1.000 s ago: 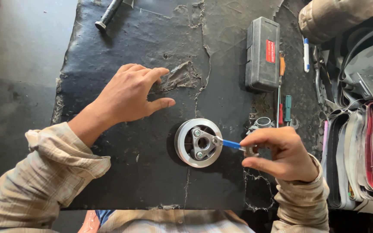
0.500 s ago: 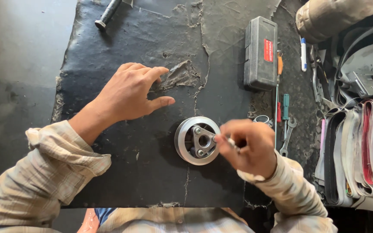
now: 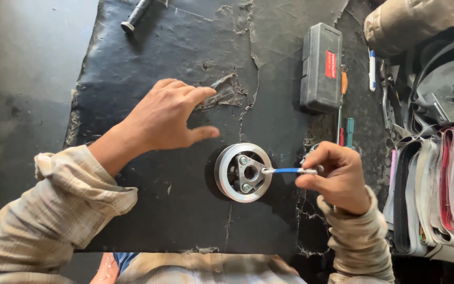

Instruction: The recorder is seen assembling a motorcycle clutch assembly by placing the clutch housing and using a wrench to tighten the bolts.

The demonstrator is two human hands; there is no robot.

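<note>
Cracked black rubber mat (image 3: 148, 47) covers the bench. Head view: round silver pulley hub (image 3: 243, 172) with triangular bolted centre plate lies flat mid-mat. Right hand (image 3: 337, 176) pinches blue-handled hex key (image 3: 289, 170), tip at the hub's right bolt. Left hand (image 3: 172, 115) open, fingers spread, resting on mat nearby. Grey tool case (image 3: 320, 67) behind.

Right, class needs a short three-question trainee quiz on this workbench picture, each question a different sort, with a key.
1. True or false: the left hand grips the round metal hub.
2. What does the right hand hold? A) hammer B) blue-handled tool C) brush
3. What lies on the black mat above the right hand?

Key: 1 false, it rests open on the mat; 2 B; 3 a grey case.
</note>
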